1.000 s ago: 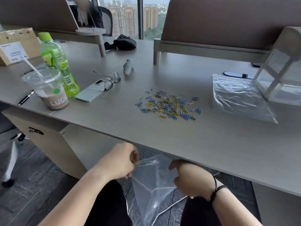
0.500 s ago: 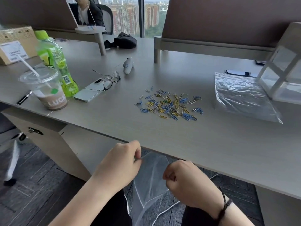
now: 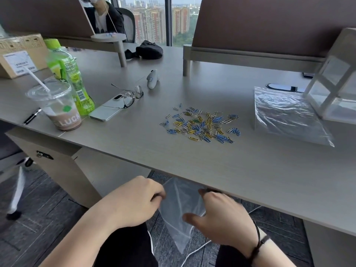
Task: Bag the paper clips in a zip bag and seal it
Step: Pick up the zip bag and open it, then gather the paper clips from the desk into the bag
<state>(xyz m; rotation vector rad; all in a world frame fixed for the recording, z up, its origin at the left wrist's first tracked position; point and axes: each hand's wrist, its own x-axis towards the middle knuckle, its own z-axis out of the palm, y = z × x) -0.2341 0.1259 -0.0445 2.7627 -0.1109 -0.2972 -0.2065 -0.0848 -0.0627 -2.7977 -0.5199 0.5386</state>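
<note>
Office bench, grey. Paper clips loose at bench centre, unbagged. Zip bag hanging below bench edge; left hand pinching its rim, right hand fingers spread against film, likely parting mouth for loading. Spare bags right.

Soft, even daylight from the far window, wide-angle bowing at edges, slight motion blur throughout.
</note>
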